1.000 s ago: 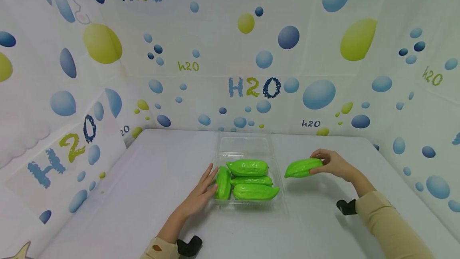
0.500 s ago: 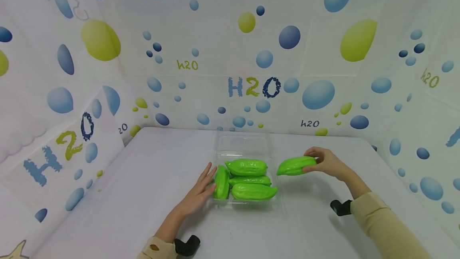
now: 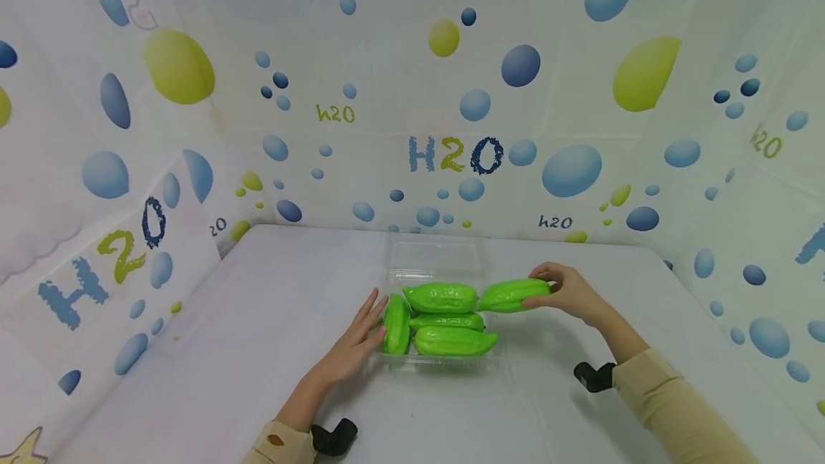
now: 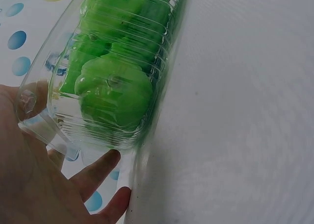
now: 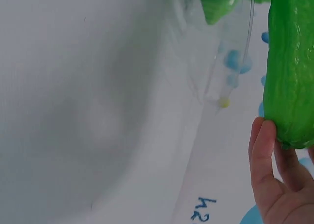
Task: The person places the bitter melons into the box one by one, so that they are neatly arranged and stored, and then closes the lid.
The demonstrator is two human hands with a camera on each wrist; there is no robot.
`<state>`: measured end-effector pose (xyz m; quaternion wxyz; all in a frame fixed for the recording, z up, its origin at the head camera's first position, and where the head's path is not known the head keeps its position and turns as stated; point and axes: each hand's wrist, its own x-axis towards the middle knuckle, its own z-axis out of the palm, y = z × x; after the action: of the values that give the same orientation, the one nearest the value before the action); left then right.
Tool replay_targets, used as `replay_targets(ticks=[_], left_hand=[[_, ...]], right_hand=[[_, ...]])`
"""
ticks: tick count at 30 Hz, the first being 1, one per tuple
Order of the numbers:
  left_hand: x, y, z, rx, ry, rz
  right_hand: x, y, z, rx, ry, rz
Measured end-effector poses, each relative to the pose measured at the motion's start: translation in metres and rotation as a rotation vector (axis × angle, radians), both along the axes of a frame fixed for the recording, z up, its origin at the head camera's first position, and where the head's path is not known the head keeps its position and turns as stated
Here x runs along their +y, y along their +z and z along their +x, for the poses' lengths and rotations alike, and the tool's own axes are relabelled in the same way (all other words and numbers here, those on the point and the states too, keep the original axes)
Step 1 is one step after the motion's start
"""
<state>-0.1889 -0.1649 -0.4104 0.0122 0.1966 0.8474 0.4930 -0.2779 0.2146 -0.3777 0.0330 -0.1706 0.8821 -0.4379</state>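
A long, glossy green ridged gourd (image 3: 513, 296) is held by its right end in my right hand (image 3: 570, 296), thumb on the near side and fingers on the far side. It is raised over the right edge of a clear plastic clamshell box (image 3: 438, 361), its left tip right at the back gourd inside. Several similar green gourds (image 3: 454, 341) lie in the box, one upright along the left side and the others crosswise. My left hand (image 3: 351, 349) rests at the box's left side with fingers spread and straight. In the left wrist view, a fingertip (image 4: 114, 156) is right at the box's end wall.
The box's clear lid (image 3: 435, 258) stands folded back behind it. A white cloth covers the table (image 3: 225, 378). A white backdrop (image 3: 361, 56) with blue and yellow drops rises behind and at both sides. Black wrist-worn pieces (image 3: 594, 377) jut from both sleeves.
My right hand has carried the green gourd leftward, from beside the box to over its right edge. The left hand has stayed at the box's left side.
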Motion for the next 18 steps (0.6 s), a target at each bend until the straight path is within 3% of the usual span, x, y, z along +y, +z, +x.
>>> replay_targets(ticks=[9, 18], left_hand=[[-0.001, -0.001, -0.001, -0.003, -0.003, 0.009], [0.000, -0.004, -0.002, 0.003, 0.004, 0.013]], right_hand=[[-0.023, 0.006, 0.008, -0.011, -0.062, -0.026], [-0.046, 0.009, 0.014, -0.027, -0.031, -0.074]])
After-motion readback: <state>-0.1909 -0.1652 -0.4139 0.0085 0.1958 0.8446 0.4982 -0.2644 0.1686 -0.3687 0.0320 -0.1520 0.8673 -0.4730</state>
